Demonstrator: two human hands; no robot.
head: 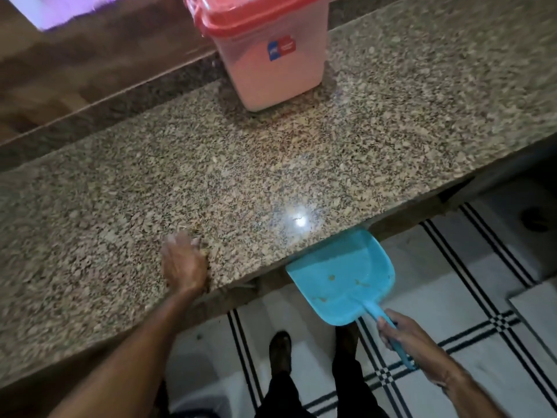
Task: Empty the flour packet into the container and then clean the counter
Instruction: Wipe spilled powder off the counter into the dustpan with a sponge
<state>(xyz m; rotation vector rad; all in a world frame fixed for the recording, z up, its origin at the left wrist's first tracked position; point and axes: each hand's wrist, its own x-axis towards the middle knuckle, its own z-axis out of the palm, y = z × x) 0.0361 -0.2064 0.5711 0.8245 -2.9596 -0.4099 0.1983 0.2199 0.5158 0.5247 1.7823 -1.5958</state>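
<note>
We rest our left hand [182,263] flat and open on the counter [150,188] near its front edge, holding nothing. Our right hand [405,334] is closed around the blue dustpan [343,276] handle, its mouth tucked under that edge. The lidded container [265,55] stands by the back edge.

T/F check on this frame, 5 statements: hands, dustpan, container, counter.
1. The right hand grips the handle of the blue dustpan. True.
2. The dustpan rests on top of the counter. False: it is held below the front edge, its mouth tucked under the counter.
3. The container has its red lid on. True.
4. The left hand holds a cloth. False: it is bare, lying flat on the counter near the edge.
5. The container sits at the counter's front edge beside the dustpan. False: it stands at the back, far from the dustpan.
</note>
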